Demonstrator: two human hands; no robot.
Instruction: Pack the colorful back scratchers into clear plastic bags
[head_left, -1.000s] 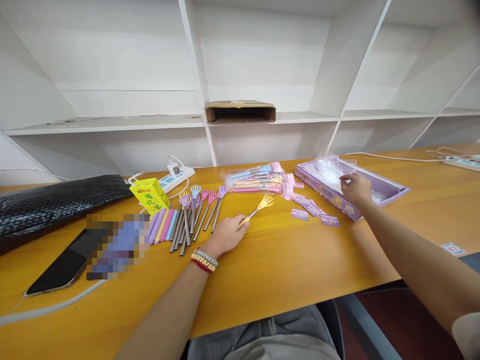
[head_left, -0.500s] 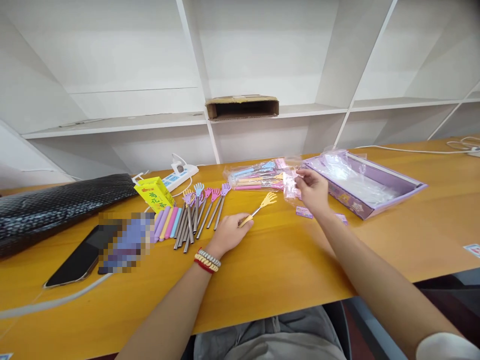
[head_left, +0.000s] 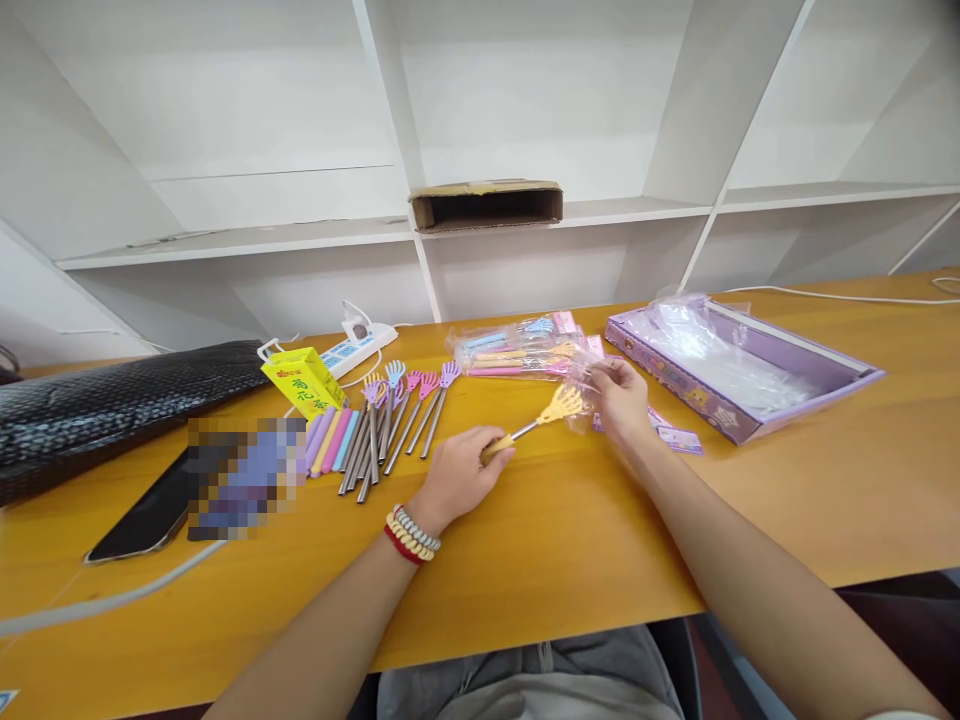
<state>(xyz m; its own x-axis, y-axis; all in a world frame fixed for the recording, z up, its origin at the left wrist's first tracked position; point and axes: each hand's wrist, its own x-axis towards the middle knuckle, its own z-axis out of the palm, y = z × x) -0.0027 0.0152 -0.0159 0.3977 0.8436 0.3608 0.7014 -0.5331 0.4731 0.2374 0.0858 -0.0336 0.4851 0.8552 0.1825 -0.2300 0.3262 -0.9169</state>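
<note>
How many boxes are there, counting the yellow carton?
3: a cardboard box on the shelf, an open purple box near the right hand, and the yellow carton beside the power strip. Others may be hidden.

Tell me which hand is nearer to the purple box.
Right. The right hand is just left of the purple box, holding a clear plastic bag. The left hand is farther left, gripping the yellow scratcher.

Your scratcher (head_left: 541,419) looks like smooth plastic with a shiny metal rod (head_left: 525,431), that bag (head_left: 582,371) is clear, crinkly plastic, and your desk (head_left: 540,550) is kinda glossy wood.
</note>
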